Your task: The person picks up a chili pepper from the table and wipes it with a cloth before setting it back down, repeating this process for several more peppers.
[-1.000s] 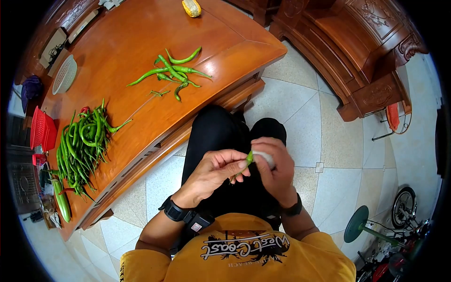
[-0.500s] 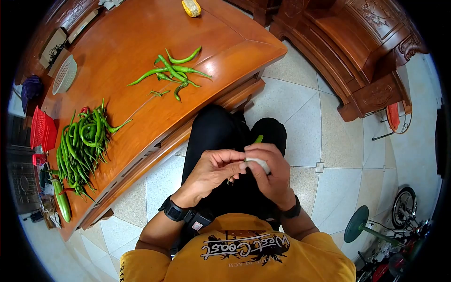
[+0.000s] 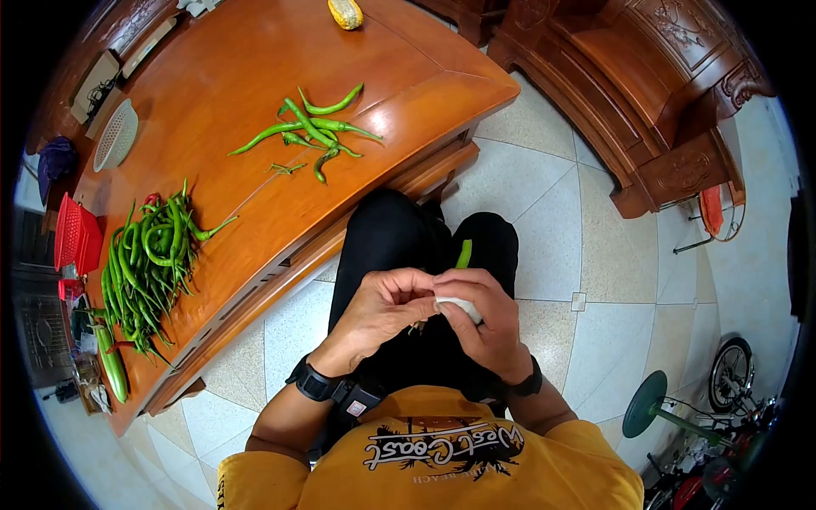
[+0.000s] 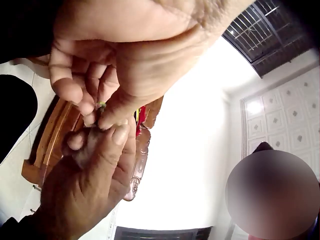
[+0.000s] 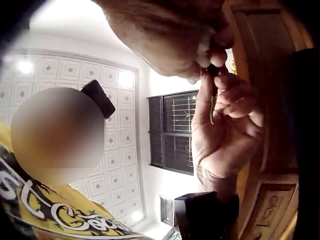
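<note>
In front of the lap, my left hand [image 3: 382, 314] pinches the stem end of a green chili pepper [image 3: 464, 253] between thumb and fingertips. My right hand [image 3: 484, 319] meets it, curled around a small white cloth-like wad [image 3: 460, 309] against the pepper. The pepper's other end pokes out past the right fingers; its middle is hidden. The thin green stem [image 5: 212, 112] hangs down along the left palm in the right wrist view. In the left wrist view, the fingertips of both hands crowd together, the wad [image 4: 87, 150] half covered by the right hand.
On the wooden table [image 3: 255, 51] lie a large heap of green chilies [image 3: 153, 263], a smaller group of chilies [image 3: 316, 127] and stem scraps [image 3: 286, 169]. A white basket [image 3: 117, 136], red basket [image 3: 76, 234], long pale-green vegetable [image 3: 111, 364] and yellow squash [image 3: 346, 14] stand farther out.
The right hand has shifted left and slightly down against the left fingertips. The pepper's green end now shows beyond the right fingers. The left hand has barely moved.
</note>
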Demonstrator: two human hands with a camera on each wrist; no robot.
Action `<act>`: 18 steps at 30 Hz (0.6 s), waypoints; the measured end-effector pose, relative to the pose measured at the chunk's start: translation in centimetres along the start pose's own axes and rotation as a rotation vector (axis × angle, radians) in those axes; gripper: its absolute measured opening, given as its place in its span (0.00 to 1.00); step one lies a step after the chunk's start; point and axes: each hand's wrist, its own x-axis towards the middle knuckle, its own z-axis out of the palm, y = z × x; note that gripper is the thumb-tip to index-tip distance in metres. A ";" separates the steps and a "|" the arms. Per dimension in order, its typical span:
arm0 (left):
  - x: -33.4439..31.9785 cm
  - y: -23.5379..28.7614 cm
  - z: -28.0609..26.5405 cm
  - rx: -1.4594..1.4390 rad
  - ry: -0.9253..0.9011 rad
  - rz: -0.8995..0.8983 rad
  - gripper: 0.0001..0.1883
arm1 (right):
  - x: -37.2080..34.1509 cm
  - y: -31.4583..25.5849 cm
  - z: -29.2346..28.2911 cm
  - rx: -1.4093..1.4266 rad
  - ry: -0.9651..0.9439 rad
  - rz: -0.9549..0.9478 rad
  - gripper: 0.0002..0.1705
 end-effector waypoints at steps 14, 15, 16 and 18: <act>-0.2 0.2 0.6 0.050 0.044 -0.009 0.10 | 0.6 0.8 -0.9 -0.085 0.062 0.011 0.11; -0.2 0.1 0.7 0.048 0.062 0.001 0.10 | 0.4 0.6 -0.7 -0.056 0.040 -0.001 0.11; -0.1 0.1 0.6 0.058 0.058 0.004 0.10 | 0.3 0.5 -0.4 -0.039 0.021 0.002 0.12; -0.1 -0.1 0.3 0.080 0.051 0.009 0.09 | 0.1 0.3 -0.2 -0.004 -0.017 0.010 0.12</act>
